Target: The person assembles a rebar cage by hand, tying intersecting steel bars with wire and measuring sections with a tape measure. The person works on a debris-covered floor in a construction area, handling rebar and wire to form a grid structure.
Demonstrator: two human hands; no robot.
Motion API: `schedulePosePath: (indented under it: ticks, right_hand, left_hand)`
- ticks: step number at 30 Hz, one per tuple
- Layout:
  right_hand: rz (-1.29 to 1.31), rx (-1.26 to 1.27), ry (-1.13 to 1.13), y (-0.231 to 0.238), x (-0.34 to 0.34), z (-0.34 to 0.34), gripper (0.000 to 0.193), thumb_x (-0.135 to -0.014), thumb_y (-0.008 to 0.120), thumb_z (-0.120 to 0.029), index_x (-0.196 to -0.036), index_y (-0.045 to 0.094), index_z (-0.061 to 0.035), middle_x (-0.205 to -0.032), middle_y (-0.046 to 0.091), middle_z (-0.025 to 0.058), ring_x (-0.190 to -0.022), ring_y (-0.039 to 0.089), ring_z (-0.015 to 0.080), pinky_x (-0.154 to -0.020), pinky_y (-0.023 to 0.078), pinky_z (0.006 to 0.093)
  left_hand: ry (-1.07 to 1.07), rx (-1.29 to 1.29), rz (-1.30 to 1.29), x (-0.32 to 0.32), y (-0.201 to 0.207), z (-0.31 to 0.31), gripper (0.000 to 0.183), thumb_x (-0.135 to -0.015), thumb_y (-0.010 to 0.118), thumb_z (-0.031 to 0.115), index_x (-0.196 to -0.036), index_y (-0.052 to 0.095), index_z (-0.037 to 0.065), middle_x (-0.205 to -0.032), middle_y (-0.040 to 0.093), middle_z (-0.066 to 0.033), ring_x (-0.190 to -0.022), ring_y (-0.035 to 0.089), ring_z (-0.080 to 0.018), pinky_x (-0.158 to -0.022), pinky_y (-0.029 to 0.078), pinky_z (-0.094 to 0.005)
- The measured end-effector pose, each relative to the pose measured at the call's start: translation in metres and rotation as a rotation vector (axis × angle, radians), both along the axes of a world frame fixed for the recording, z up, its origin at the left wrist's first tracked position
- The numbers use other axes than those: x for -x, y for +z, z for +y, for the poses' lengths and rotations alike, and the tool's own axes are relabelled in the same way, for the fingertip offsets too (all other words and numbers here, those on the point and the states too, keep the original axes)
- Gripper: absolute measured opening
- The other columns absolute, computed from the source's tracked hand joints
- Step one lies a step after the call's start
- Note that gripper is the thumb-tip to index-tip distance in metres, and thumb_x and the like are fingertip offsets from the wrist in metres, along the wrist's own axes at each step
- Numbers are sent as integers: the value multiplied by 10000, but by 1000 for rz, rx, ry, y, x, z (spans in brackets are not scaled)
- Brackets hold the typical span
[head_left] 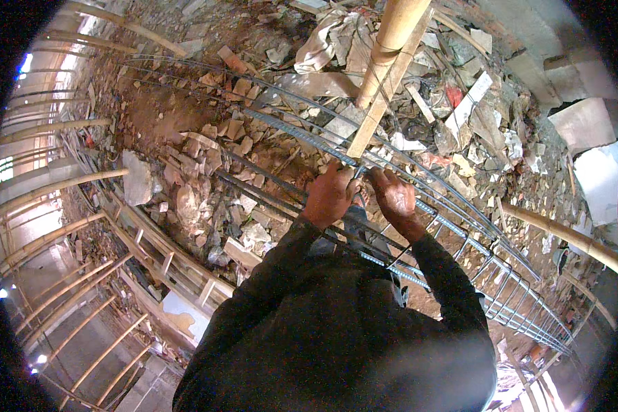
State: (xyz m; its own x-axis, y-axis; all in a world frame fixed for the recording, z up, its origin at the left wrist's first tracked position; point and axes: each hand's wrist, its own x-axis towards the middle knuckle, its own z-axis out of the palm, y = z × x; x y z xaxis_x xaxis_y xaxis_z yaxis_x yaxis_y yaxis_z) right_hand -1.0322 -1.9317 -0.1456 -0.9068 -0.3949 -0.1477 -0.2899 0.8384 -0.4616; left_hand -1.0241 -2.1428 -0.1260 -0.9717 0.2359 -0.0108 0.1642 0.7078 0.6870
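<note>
- Rebar cage (453,226) runs from 10 toward 4 o'clock, propped on a wooden post (384,75) above the rubble (206,151).
- I see my left hand (329,196) clenched around a bar, steadying it.
- My right hand (395,199) pinches at a joint; what it grips, I cannot tell.

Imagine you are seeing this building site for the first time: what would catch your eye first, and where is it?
First, the two bare hands at the centre: the left hand and right hand both grip the long steel rebar cage that runs from upper left to lower right. Just above them a bamboo pole and a wooden plank rise toward the top edge. Broken-brick rubble covers the ground behind.
</note>
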Motion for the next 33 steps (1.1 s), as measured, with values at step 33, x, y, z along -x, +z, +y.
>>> schedulePosePath:
  ticks: [33]
  right_hand:
    - [-60,103,-193,15,4,-2,331,-999,657,-366,-1158,720,-82,-977,733,198,-894,706,416,-750,539,517]
  left_hand:
    - [-44,-198,-126,11,5,-1,286,-913,755,215,-1078,703,-12,-986,711,-247,-953,675,-453,-847,526,-504]
